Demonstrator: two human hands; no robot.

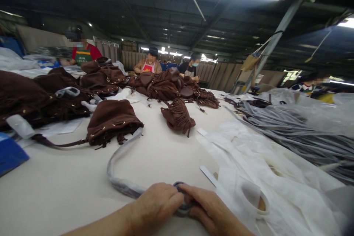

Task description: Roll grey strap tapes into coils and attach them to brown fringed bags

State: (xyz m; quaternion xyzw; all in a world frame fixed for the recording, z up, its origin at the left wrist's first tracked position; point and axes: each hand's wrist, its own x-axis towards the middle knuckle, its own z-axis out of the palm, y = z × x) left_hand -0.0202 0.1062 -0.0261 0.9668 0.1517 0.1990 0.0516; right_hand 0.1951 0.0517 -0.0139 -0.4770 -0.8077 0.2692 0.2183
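Note:
A brown drawstring bag (110,120) lies on the white table in front of me. From its right side a strap (112,166) in clear plastic wrap curves down toward my hands. My left hand (159,204) closes its fingers on the wrapped strap near the table's front. Close against it, my right hand (208,206) grips the strap's dark, curled end between thumb and fingers. Part of that end is hidden by the fingers. A second, darker strap (61,144) runs off the bag's left side, its tip in a plastic sleeve.
Brown bags (41,92) are heaped at left, with another pile (166,83) at the back. A gathered brown bag (178,116) lies mid-table. White plastic sheets (243,162) and grey wrapped straps (298,129) cover the right. A blue box (12,153) stands left. Several people work beyond.

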